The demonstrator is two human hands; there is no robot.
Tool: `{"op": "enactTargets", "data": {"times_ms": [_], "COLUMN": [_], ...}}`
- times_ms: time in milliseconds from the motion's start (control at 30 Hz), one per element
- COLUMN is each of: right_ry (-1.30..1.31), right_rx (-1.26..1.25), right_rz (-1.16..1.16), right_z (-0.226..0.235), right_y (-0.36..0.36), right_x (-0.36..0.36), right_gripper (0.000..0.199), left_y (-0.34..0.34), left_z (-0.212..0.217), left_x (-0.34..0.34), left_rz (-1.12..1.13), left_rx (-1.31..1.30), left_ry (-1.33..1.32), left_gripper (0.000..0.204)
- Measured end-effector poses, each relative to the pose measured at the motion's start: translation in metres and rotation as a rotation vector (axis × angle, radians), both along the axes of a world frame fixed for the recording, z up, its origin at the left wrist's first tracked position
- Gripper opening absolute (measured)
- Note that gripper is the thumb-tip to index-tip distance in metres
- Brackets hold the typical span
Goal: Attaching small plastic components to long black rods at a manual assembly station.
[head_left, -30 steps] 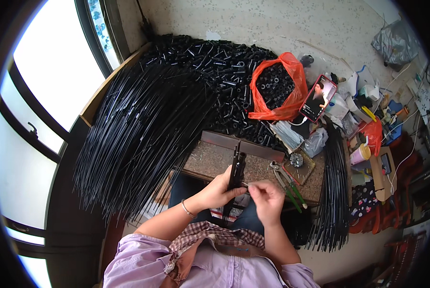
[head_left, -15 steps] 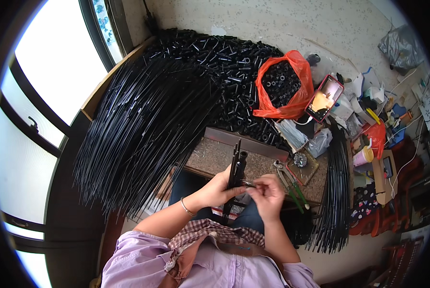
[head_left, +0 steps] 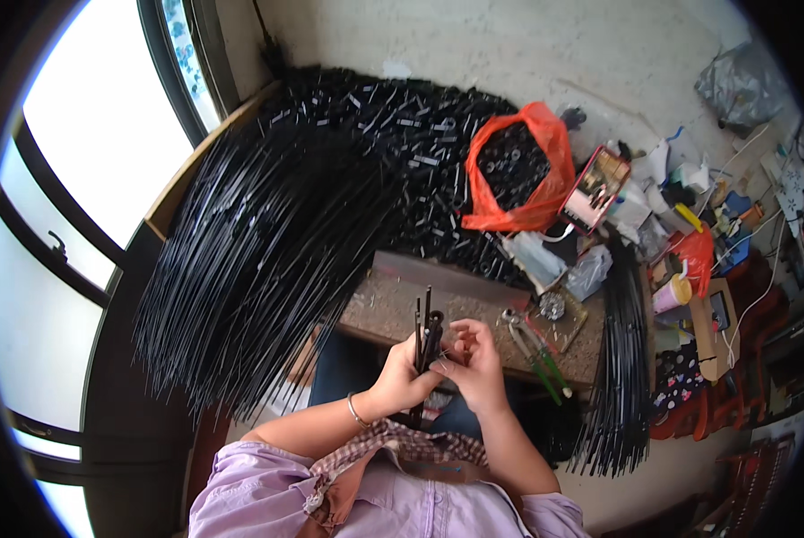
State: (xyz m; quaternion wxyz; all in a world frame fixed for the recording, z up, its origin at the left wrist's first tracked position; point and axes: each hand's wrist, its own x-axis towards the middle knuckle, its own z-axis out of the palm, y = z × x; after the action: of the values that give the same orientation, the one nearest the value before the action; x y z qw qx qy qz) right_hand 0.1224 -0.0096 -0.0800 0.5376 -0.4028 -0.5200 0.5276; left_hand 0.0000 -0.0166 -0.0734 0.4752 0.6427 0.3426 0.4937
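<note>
Held upright in front of my lap is a small bunch of black rods and a tubular black part (head_left: 431,336), with my left hand (head_left: 396,375) closed around it. Thin rod ends rise above that hand. My right hand (head_left: 476,366) is closed against the side of the tubular part, its thumb and bent fingers pinched together. A few fine, light strands show by those fingertips, too small to name. The lower end of the bunch drops between my knees and is partly hidden by my hands.
A large sheaf of long black rods (head_left: 249,269) overhangs the table's left side. Behind lies a heap of short black parts (head_left: 420,134), with a red plastic bag (head_left: 556,188) of black pieces. Green-handled pliers (head_left: 536,359), a phone (head_left: 596,190) and another rod bundle (head_left: 621,377) are at right.
Both hands and the held bunch have shifted slightly left and down. My right hand has moved up along the tubular part, its fingers more raised. The phone's screen picture has changed.
</note>
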Motion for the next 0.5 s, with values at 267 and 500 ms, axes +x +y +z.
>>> {"op": "enactTargets", "data": {"times_ms": [267, 500], "right_ry": [-0.658, -0.950], "right_rx": [0.792, 0.855], "right_rz": [-0.521, -0.555], "right_z": [0.056, 0.049], "right_y": [-0.016, -0.030], "right_x": [-0.009, 0.050], "right_gripper": [0.019, 0.030], "left_y": [0.020, 0.013], "left_z": [0.045, 0.091], "left_x": [0.005, -0.020], "left_rz": [0.125, -0.279], "left_rx": [0.330, 0.066], "left_ry": [0.094, -0.087], "left_gripper": [0.037, 0.014]}}
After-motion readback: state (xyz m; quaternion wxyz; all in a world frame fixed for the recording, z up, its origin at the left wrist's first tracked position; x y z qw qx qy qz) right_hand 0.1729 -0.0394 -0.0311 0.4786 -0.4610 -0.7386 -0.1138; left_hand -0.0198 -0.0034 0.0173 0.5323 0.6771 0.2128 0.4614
